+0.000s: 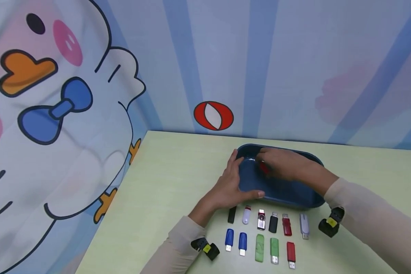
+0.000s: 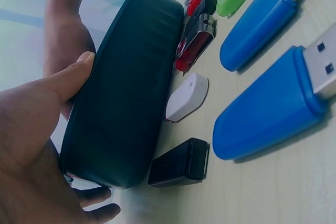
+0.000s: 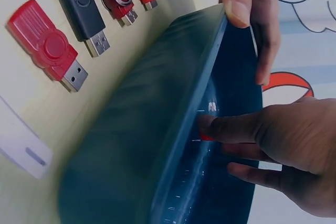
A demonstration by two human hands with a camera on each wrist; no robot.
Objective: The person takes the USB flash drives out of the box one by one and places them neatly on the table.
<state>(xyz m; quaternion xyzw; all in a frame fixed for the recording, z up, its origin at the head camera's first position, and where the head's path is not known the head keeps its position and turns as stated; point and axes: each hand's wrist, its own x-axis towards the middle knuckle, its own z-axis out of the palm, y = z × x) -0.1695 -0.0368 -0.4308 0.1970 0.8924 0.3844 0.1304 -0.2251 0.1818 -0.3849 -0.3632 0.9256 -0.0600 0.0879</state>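
A dark blue plastic basin (image 1: pixel 281 190) stands on the table. My left hand (image 1: pixel 227 186) holds it by the left end, the thumb on the near rim and the fingers round the outer side. Inside the basin, my right hand (image 1: pixel 282 161) pinches a small red piece, apparently a USB stick (image 1: pixel 264 167); the fingers cover most of it. In the right wrist view only a bit of its red shows under the fingertips. Nearest to the left hand on the table lie a black USB stick (image 2: pixel 181 163) and a white one (image 2: pixel 187 97).
Two rows of USB sticks lie before the basin. Among them are blue (image 1: pixel 242 241), green (image 1: pixel 274 249), red (image 1: pixel 290 253) and pale purple (image 1: pixel 304 224) ones. Behind the pale table (image 1: pixel 178 171) hangs a blue striped cloth (image 1: pixel 222 57) with a cartoon duck at left.
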